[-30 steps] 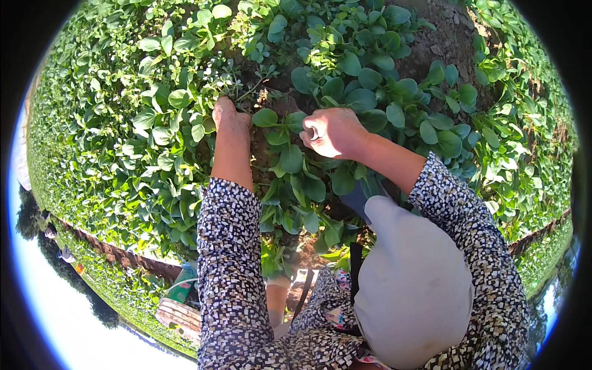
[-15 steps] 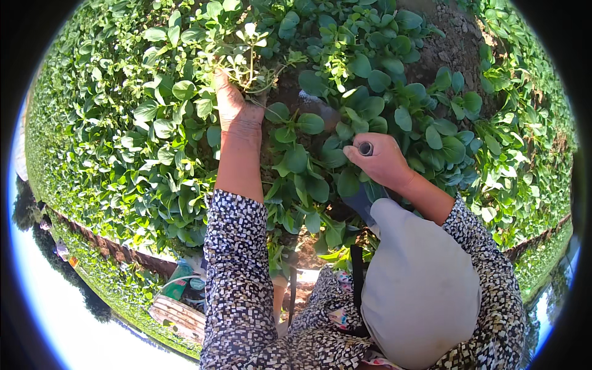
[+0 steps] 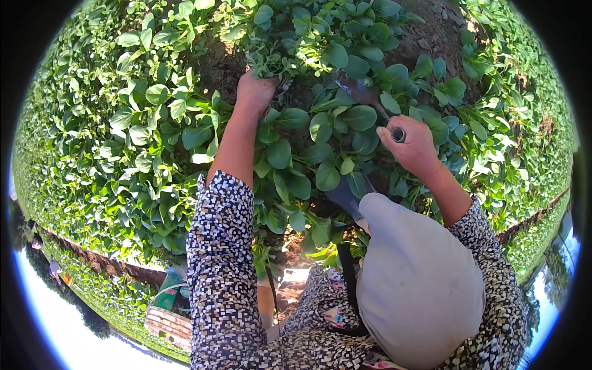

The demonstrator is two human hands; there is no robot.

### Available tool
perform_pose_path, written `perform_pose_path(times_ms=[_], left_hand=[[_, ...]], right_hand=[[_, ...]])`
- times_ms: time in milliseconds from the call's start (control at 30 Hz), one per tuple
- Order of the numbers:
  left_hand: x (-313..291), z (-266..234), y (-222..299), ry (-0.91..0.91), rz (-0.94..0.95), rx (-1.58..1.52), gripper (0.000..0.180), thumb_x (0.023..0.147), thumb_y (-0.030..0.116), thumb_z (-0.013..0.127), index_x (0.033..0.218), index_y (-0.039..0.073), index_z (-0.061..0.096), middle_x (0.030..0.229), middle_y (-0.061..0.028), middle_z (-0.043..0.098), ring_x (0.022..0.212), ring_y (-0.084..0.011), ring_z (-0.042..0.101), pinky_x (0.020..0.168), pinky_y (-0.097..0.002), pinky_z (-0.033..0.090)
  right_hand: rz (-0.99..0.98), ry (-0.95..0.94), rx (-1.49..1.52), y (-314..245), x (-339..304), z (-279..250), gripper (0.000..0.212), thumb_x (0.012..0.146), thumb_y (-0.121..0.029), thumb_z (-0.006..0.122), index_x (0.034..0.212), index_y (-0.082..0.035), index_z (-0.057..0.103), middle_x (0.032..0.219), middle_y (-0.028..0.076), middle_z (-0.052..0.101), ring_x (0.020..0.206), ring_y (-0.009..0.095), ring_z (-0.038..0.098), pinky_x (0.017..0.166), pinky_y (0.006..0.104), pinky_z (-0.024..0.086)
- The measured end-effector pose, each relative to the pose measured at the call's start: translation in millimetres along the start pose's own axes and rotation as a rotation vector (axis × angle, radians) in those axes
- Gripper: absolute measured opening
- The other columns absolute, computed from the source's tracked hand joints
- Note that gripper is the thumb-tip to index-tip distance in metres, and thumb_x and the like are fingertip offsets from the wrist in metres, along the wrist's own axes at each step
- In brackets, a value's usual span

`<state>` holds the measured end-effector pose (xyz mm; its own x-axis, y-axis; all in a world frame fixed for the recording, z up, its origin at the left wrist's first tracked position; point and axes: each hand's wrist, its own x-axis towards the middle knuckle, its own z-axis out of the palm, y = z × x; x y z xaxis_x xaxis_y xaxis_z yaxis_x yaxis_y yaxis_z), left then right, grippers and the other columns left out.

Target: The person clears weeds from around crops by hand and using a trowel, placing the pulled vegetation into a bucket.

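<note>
My left hand [image 3: 256,94] reaches down among the plants, its fingers curled around a clump of small-leaved weeds [image 3: 266,64]. The fingertips are partly hidden by leaves. In my right hand [image 3: 416,147] is a short-handled tool with a flat metal blade [image 3: 356,90]; the round end of its handle [image 3: 398,134] pokes out above my fist. The blade lies low between leaves, to the right of my left hand. Broad-leaved green plants [image 3: 320,128] grow between the two hands.
Dense leafy crop [image 3: 142,123] spreads to the left and right. Bare soil [image 3: 435,46] shows at the upper right. A pale cloth-like covering [image 3: 422,277] blocks the lower right of the view. At the lower left are a green container [image 3: 166,291] and a slatted, pale brown object [image 3: 168,327].
My left hand is now turned over and lower in the foliage; the light green sprig it held up is no longer visible. My right hand has shifted right, and the tool's blade shows more plainly.
</note>
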<state>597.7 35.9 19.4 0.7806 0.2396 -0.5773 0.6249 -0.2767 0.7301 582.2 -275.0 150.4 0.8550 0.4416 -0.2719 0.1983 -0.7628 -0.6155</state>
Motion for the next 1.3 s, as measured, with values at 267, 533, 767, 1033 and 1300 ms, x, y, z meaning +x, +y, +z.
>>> perform_pose_path(times_ms=[267, 533, 767, 1033, 1300], left_hand=[[-25.2, 34.7, 27.4, -0.009, 0.189, 0.476, 0.062, 0.068, 0.025, 0.077, 0.120, 0.002, 0.053, 0.128, -0.0187, 0.046, 0.110, -0.0394, 0.056, 0.093, -0.0461, 0.047], [-29.9, 31.5, 24.7, -0.062, 0.421, 0.645, 0.053, 0.070, 0.013, 0.071, 0.120, 0.016, 0.053, 0.121, -0.0118, 0.049, 0.100, -0.0377, 0.060, 0.081, -0.0484, 0.051], [-20.8, 34.5, -11.2, 0.068, 0.572, 0.518, 0.040, 0.072, 0.008, 0.065, 0.112, 0.009, 0.058, 0.115, -0.0145, 0.059, 0.098, -0.0377, 0.060, 0.082, -0.0437, 0.051], [-8.0, 30.1, -30.6, 0.143, -0.031, -0.951, 0.020, 0.090, 0.006, 0.054, 0.109, 0.008, 0.061, 0.094, -0.0065, 0.067, 0.082, -0.0186, 0.061, 0.072, -0.0323, 0.049], [-23.4, -31.2, -26.2, 0.223, 0.080, -1.734, 0.033, 0.097, 0.028, 0.041, 0.108, 0.002, 0.059, 0.092, -0.0119, 0.067, 0.079, -0.0254, 0.066, 0.068, -0.0375, 0.058]], right_hand=[[-0.063, -0.274, -0.112, -4.0, 35.0, -25.9, 0.025, 0.077, -0.023, 0.065, 0.068, -0.002, 0.055, 0.063, 0.014, 0.054, 0.060, 0.035, 0.053, 0.056, 0.0419, 0.041], [-0.062, -0.274, 0.019, 1.9, 63.9, 16.2, 0.025, 0.077, -0.024, 0.063, 0.069, -0.002, 0.057, 0.062, 0.017, 0.054, 0.060, 0.036, 0.053, 0.057, 0.0419, 0.042], [0.052, -0.372, 0.041, 0.4, 57.4, -10.7, 0.029, 0.077, -0.027, 0.065, 0.067, -0.001, 0.055, 0.057, 0.014, 0.049, 0.054, 0.031, 0.044, 0.054, 0.0384, 0.040], [-0.065, -0.296, 0.174, -9.4, 75.6, 28.1, 0.030, 0.078, -0.028, 0.063, 0.068, 0.000, 0.055, 0.060, 0.015, 0.051, 0.057, 0.031, 0.047, 0.057, 0.0403, 0.040], [0.205, -0.168, 0.210, 1.0, 20.1, -10.9, 0.029, 0.081, -0.022, 0.066, 0.067, 0.000, 0.052, 0.055, 0.006, 0.040, 0.052, 0.015, 0.035, 0.051, 0.0317, 0.033]])
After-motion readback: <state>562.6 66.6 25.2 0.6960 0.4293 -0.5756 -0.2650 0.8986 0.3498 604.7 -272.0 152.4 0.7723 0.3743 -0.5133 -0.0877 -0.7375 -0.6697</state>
